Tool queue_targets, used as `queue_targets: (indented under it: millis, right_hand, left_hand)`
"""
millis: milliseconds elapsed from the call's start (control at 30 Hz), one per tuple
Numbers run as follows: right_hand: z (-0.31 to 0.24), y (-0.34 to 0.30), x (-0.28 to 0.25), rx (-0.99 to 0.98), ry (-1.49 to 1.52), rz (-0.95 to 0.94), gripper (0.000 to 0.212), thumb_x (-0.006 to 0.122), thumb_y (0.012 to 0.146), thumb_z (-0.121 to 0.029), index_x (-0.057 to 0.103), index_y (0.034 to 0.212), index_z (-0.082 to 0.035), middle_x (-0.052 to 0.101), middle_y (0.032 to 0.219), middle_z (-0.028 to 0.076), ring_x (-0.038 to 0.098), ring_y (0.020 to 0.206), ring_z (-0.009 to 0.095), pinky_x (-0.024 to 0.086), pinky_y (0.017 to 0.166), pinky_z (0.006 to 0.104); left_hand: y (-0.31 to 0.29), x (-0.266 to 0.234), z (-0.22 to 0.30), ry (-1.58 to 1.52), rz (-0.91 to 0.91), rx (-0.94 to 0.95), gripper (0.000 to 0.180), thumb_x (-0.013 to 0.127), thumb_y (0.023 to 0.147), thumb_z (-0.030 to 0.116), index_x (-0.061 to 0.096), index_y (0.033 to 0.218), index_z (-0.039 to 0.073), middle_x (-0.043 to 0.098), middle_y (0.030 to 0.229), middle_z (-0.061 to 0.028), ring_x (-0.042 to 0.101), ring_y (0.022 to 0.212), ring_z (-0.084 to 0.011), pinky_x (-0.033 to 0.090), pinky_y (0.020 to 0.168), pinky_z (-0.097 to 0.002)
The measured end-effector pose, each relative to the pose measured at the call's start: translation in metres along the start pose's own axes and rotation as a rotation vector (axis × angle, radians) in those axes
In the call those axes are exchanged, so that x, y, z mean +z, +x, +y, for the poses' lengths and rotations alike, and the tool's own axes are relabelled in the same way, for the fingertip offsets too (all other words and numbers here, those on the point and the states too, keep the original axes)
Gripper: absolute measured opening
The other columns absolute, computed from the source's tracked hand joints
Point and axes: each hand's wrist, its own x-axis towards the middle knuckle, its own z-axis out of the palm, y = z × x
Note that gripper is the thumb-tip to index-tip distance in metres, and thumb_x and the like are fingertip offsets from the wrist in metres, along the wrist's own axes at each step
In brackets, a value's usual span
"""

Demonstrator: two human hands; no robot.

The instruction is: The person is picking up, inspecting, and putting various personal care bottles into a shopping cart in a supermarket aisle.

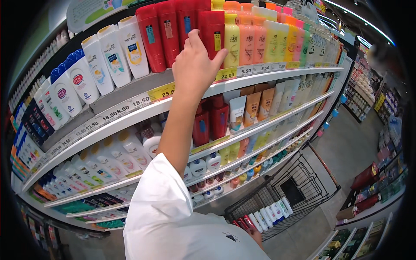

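Note:
My left hand (195, 63) reaches up to the top shelf, its fingers and thumb on either side of a red shampoo bottle (212, 32) with a yellow label. That bottle stands at the front of a row of red bottles (149, 39) to its left. Low down, by the shopping cart, my right hand (255, 235) is closed at some red bottles (245, 223); my shirt hides part of this hand. Beside them several white bottles (268, 214) lie in a row in the cart.
White bottles (130, 47) fill the shelf to the left, yellow and orange bottles (246, 41) to the right. Lower shelves hold tubes (252, 108) and more bottles. The wire shopping cart (320, 184) stands at the lower right, near an aisle floor (353, 138) and other shelving.

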Motion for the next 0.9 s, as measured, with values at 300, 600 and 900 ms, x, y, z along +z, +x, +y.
queue_targets:
  millis: [300, 600, 900]
  right_hand:
    - [-0.003, -0.017, -0.006, -0.023, 0.142, 0.071, 0.029, 0.067, 0.091, -0.028, 0.072, 0.097, -0.001, 0.072, 0.076, 0.016, 0.071, 0.073, 0.024, 0.054, 0.069, 0.0385]
    - [-0.157, -0.051, -0.126, -0.328, 0.405, 0.194, 0.016, 0.064, 0.098, -0.015, 0.069, 0.094, 0.0, 0.061, 0.068, 0.003, 0.055, 0.064, 0.008, 0.046, 0.061, 0.0269]
    - [-0.294, -0.104, -0.23, -0.673, 0.217, 0.403, 0.014, 0.068, 0.09, -0.005, 0.07, 0.103, -0.001, 0.063, 0.077, 0.006, 0.059, 0.069, 0.014, 0.047, 0.065, 0.0276]
  left_hand:
    - [0.009, 0.022, -0.008, -0.067, 0.074, -0.105, 0.077, 0.078, 0.083, 0.043, 0.038, 0.136, 0.004, 0.07, 0.104, -0.0277, 0.069, 0.096, -0.0458, 0.054, 0.084, -0.0523]
    - [-0.062, -0.031, 0.069, -1.319, 0.057, -0.093, 0.079, 0.085, 0.082, 0.019, 0.042, 0.143, -0.009, 0.068, 0.115, -0.0133, 0.068, 0.101, -0.0186, 0.054, 0.087, -0.031]
    - [-0.172, 0.024, 0.107, -1.574, -0.731, -0.341, 0.081, 0.084, 0.082, 0.013, 0.038, 0.147, -0.002, 0.065, 0.123, -0.0155, 0.066, 0.106, -0.0188, 0.055, 0.092, -0.0313]
